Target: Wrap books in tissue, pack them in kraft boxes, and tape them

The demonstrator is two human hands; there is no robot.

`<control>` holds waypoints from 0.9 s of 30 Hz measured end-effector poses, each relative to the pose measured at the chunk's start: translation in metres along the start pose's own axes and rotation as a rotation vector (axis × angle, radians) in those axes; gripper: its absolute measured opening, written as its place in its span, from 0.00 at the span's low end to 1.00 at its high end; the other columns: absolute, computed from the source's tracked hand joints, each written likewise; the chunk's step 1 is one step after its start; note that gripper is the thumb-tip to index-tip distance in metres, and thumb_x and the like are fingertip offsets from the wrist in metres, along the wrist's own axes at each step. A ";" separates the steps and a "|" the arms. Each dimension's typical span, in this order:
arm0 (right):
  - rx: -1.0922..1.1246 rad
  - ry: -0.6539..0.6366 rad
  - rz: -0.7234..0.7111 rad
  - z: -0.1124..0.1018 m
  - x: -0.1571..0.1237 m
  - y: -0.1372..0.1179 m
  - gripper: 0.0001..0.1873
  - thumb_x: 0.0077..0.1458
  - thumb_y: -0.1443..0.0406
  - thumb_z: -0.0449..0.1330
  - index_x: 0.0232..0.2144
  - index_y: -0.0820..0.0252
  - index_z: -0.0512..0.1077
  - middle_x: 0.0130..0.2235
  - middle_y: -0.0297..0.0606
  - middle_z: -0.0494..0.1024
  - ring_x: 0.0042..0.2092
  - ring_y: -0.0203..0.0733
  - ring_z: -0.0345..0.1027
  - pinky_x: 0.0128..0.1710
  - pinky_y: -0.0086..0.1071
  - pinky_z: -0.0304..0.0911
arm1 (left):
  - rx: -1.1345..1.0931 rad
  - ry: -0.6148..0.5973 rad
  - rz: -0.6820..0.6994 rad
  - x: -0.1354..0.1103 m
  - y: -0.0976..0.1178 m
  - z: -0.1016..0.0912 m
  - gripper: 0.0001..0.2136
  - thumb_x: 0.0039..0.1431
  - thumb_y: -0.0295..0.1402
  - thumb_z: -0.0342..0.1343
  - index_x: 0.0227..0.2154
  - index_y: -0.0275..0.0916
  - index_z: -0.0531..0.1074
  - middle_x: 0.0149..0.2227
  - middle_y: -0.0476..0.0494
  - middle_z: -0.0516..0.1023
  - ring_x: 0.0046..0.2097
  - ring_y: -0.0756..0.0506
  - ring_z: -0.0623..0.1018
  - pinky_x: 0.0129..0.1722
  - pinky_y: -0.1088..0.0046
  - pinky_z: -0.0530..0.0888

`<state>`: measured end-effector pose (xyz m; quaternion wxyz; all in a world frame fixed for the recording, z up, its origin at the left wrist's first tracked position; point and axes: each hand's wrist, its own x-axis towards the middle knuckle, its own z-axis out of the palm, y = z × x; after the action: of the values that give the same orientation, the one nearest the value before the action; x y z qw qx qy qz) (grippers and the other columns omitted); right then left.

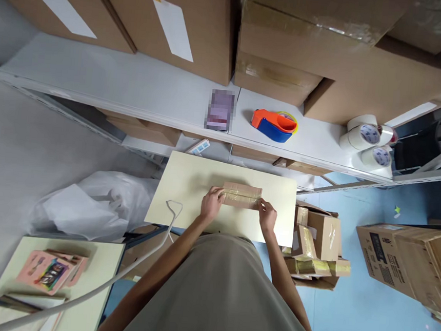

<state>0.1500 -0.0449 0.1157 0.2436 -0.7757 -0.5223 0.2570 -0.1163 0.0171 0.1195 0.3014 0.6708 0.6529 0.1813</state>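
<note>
A small, flat cardboard box (241, 200) lies on the pale yellow tabletop (188, 183) in front of me. A strip of shiny yellowish packing tape (237, 192) runs lengthwise along its top. At the box's left end, my left hand (212, 202) is closed with its fingertips on the edge. My right hand (267, 216) pinches the opposite end near the tape's end. Whether the fingers grip the cardboard or the tape itself is too small to tell.
An orange and blue tape dispenser (274, 126) sits on the shelf (154, 85), with tape rolls (365, 137) farther right. A grey bent arm or cable (173, 214) crosses the table's left side. A carton of taped boxes (316, 241) stands right; pink books (51, 272) lie lower left.
</note>
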 end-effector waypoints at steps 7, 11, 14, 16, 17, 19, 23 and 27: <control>0.035 0.015 0.032 -0.001 0.013 -0.003 0.23 0.70 0.56 0.56 0.47 0.62 0.88 0.47 0.51 0.89 0.40 0.48 0.83 0.43 0.35 0.71 | 0.040 0.029 -0.126 0.012 0.012 -0.005 0.09 0.73 0.32 0.60 0.48 0.43 0.85 0.52 0.39 0.85 0.44 0.42 0.85 0.48 0.69 0.78; 0.074 0.013 0.082 -0.005 0.008 -0.004 0.22 0.67 0.55 0.58 0.45 0.61 0.88 0.46 0.49 0.89 0.40 0.48 0.84 0.43 0.35 0.72 | 0.052 0.019 -0.153 0.012 0.016 -0.007 0.09 0.73 0.33 0.60 0.47 0.43 0.86 0.50 0.39 0.85 0.43 0.42 0.85 0.46 0.70 0.77; 0.097 0.017 0.095 -0.007 -0.005 -0.001 0.22 0.67 0.55 0.57 0.45 0.59 0.88 0.46 0.49 0.90 0.40 0.50 0.84 0.43 0.36 0.74 | 0.029 0.007 -0.146 0.004 0.013 -0.008 0.09 0.73 0.33 0.61 0.46 0.43 0.86 0.50 0.40 0.86 0.43 0.43 0.85 0.46 0.70 0.77; 0.111 0.015 0.112 -0.007 -0.013 0.001 0.23 0.67 0.54 0.56 0.49 0.58 0.86 0.45 0.48 0.90 0.39 0.50 0.84 0.41 0.37 0.75 | 0.014 -0.004 -0.135 -0.003 0.009 -0.007 0.08 0.72 0.32 0.61 0.45 0.43 0.86 0.49 0.40 0.86 0.43 0.43 0.85 0.46 0.70 0.78; 0.113 0.011 0.115 -0.007 -0.017 0.002 0.24 0.67 0.54 0.56 0.52 0.58 0.85 0.45 0.47 0.90 0.38 0.50 0.84 0.40 0.37 0.75 | 0.007 -0.008 -0.129 -0.006 0.008 -0.007 0.08 0.72 0.32 0.61 0.45 0.43 0.86 0.49 0.40 0.86 0.43 0.43 0.85 0.46 0.69 0.78; 0.091 0.002 0.088 -0.007 -0.021 0.002 0.25 0.68 0.54 0.55 0.55 0.59 0.84 0.44 0.46 0.90 0.37 0.49 0.83 0.39 0.37 0.75 | -0.004 -0.010 -0.122 -0.009 0.005 -0.008 0.07 0.72 0.32 0.62 0.44 0.43 0.85 0.49 0.40 0.86 0.43 0.43 0.85 0.46 0.69 0.78; 0.013 0.004 -0.024 -0.007 -0.018 0.000 0.22 0.68 0.57 0.54 0.45 0.61 0.86 0.44 0.49 0.87 0.36 0.49 0.82 0.41 0.38 0.74 | -0.029 -0.007 -0.120 -0.007 0.005 -0.010 0.07 0.71 0.31 0.61 0.44 0.43 0.85 0.50 0.40 0.86 0.42 0.43 0.86 0.47 0.69 0.78; 0.001 -0.015 -0.045 -0.008 -0.011 -0.002 0.18 0.68 0.61 0.55 0.40 0.59 0.86 0.42 0.47 0.86 0.35 0.47 0.81 0.38 0.35 0.75 | -0.038 -0.042 -0.096 -0.003 0.006 -0.016 0.07 0.71 0.32 0.60 0.43 0.44 0.84 0.50 0.41 0.86 0.44 0.42 0.86 0.47 0.69 0.78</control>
<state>0.1505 -0.0559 0.1244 0.2460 -0.7618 -0.5411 0.2575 -0.1222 0.0175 0.1358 0.3359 0.6365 0.6744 0.1649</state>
